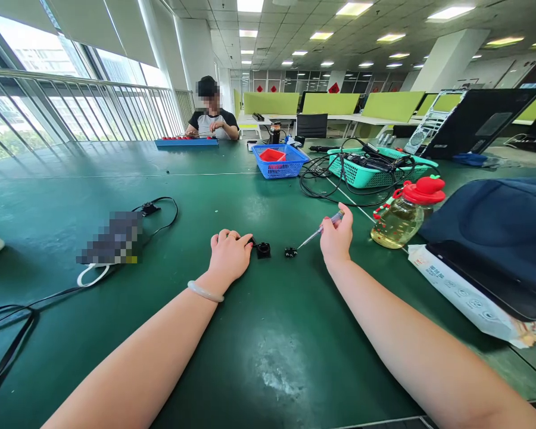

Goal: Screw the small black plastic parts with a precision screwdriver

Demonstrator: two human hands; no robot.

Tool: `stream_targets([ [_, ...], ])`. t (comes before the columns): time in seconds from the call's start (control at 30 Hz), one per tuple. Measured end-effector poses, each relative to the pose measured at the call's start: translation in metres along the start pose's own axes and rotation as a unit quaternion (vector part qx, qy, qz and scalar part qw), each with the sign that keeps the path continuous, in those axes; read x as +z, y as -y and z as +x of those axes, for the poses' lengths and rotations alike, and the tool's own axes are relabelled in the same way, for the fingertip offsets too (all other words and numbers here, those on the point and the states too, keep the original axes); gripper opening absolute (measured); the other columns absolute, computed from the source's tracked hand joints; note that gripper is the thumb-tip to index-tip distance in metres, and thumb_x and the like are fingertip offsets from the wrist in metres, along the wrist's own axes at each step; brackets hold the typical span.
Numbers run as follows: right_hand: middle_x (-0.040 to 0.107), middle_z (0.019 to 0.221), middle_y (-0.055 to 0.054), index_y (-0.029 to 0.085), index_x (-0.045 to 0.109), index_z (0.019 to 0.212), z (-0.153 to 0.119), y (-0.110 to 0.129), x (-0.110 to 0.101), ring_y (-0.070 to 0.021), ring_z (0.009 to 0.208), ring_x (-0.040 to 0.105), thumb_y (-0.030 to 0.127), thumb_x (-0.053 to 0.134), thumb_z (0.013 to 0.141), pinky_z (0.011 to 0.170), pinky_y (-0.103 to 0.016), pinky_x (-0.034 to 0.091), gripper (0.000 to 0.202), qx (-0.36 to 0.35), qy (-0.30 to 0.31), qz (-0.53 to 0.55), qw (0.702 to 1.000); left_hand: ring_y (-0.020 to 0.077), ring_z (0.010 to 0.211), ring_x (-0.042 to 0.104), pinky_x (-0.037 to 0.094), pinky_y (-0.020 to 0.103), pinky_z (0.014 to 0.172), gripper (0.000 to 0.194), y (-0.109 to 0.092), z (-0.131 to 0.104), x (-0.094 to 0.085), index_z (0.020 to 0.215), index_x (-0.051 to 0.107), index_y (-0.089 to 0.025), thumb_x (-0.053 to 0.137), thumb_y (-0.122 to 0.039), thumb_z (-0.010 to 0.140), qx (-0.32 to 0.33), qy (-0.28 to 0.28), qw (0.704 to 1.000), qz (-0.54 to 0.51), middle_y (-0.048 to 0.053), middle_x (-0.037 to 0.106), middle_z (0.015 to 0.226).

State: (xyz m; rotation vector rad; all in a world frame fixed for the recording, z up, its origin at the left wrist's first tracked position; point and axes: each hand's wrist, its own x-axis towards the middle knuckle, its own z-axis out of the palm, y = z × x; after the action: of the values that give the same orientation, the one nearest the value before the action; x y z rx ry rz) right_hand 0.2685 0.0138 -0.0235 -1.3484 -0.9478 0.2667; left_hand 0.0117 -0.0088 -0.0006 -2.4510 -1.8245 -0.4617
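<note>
My left hand (230, 256) rests on the green table with its fingers curled. Its index fingertip and thumb side meet a dark piece at the edge of a small black square part with a round centre (263, 249); the grip itself is partly hidden. Pinched in my right hand (337, 237) is a thin screwdriver (316, 236) with a clear handle, slanting down to the left. Its tip comes down at the right edge of a smaller black part with shiny spots (290, 252), which lies flat on the table; I cannot tell whether they touch.
Ahead stand a blue basket (280, 171) with a red tray and a green basket (361, 177) full of black cables. A red-lidded bottle (399, 220) and a dark blue bag (495, 220) are at right. Cables (62, 293) lie left. Another person (212, 119) sits across.
</note>
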Motion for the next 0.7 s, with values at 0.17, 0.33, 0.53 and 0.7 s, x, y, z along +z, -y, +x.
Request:
stream_targets([
  [0.17, 0.061, 0.076, 0.001, 0.023, 0.046, 0.135, -0.02, 0.016, 0.004, -0.0169, 0.066, 0.059, 0.027, 0.051, 0.085, 0.068, -0.035, 0.05, 0.05, -0.024, 0.052, 0.01, 0.998, 0.0342, 0.121, 0.049, 0.034, 0.053, 0.105, 0.034, -0.001, 0.0, -0.001, 0.112, 0.073, -0.023, 0.048, -0.035, 0.093, -0.002, -0.022, 1.0, 0.014, 0.013, 0.071, 0.108],
  [0.33, 0.06, 0.078, 0.002, 0.025, 0.043, 0.136, -0.032, 0.024, 0.006, -0.015, 0.063, 0.057, 0.03, 0.054, 0.088, 0.062, -0.032, 0.049, 0.05, -0.057, 0.128, 0.055, 0.989, 0.0315, 0.113, 0.057, 0.045, 0.049, 0.099, 0.035, 0.0, 0.003, 0.001, 0.1, 0.069, -0.018, 0.045, -0.043, 0.095, 0.03, -0.021, 0.997, -0.065, 0.013, 0.068, 0.108],
  [0.53, 0.058, 0.075, 0.004, 0.024, 0.045, 0.134, -0.032, 0.026, 0.005, -0.0142, 0.06, 0.055, 0.028, 0.054, 0.088, 0.059, -0.03, 0.047, 0.047, -0.044, 0.128, 0.062, 0.989, 0.024, 0.131, 0.051, 0.04, 0.041, 0.112, 0.046, -0.005, -0.002, 0.002, 0.138, 0.048, -0.023, 0.049, -0.043, 0.096, 0.205, 0.08, 0.96, -0.176, 0.008, 0.056, 0.142],
  [0.7, 0.056, 0.071, 0.006, 0.025, 0.048, 0.128, -0.031, 0.023, 0.007, -0.0124, 0.055, 0.052, 0.027, 0.055, 0.084, 0.054, -0.028, 0.045, 0.045, -0.004, 0.168, 0.079, 0.983, 0.0256, 0.127, 0.054, 0.041, 0.043, 0.111, 0.04, -0.013, -0.008, -0.001, 0.129, 0.055, -0.023, 0.055, -0.044, 0.094, 0.227, 0.092, 0.956, -0.162, 0.009, 0.062, 0.132],
])
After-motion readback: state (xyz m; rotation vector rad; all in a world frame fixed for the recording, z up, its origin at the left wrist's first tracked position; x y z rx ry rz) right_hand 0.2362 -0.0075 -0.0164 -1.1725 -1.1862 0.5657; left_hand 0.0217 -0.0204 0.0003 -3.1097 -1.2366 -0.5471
